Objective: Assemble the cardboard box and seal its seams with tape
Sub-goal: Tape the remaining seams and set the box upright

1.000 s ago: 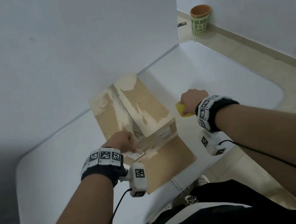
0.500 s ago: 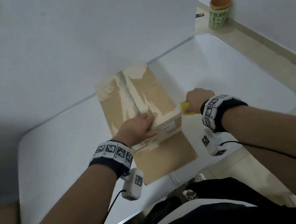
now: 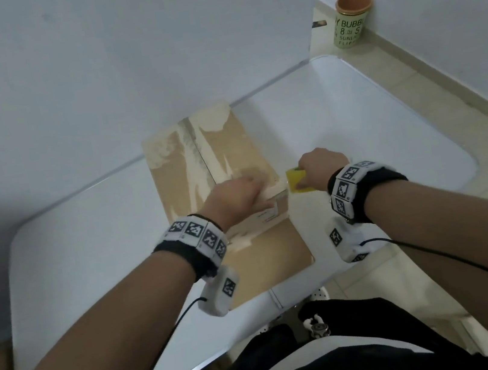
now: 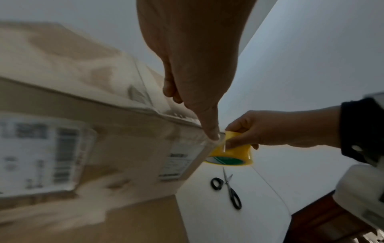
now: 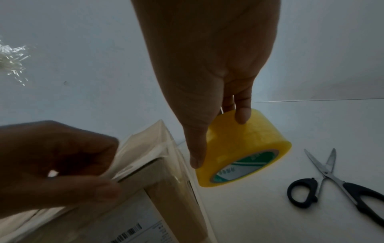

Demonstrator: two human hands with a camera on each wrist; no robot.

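Observation:
A brown cardboard box (image 3: 216,157) with torn pale patches stands on the white table (image 3: 371,134), and its near flap (image 3: 273,259) lies flat toward me. My left hand (image 3: 260,188) grips the box's near right top corner, fingers on top and thumb on the labelled front face, over clear tape. Just right of that corner my right hand (image 3: 307,172) holds a yellow tape roll (image 5: 249,144) between thumb and fingers. A short stretch of tape runs from the roll (image 4: 232,152) to the box corner (image 4: 207,141).
Black-handled scissors (image 5: 332,180) lie open on the table right of the roll. A white partition (image 3: 125,76) stands right behind the box. A green cup (image 3: 351,23) sits on the floor at the far right. The table's near edge is close to my body.
My left hand slid from the box's near left edge across the top to the near right corner. My right hand stayed beside the box with the roll.

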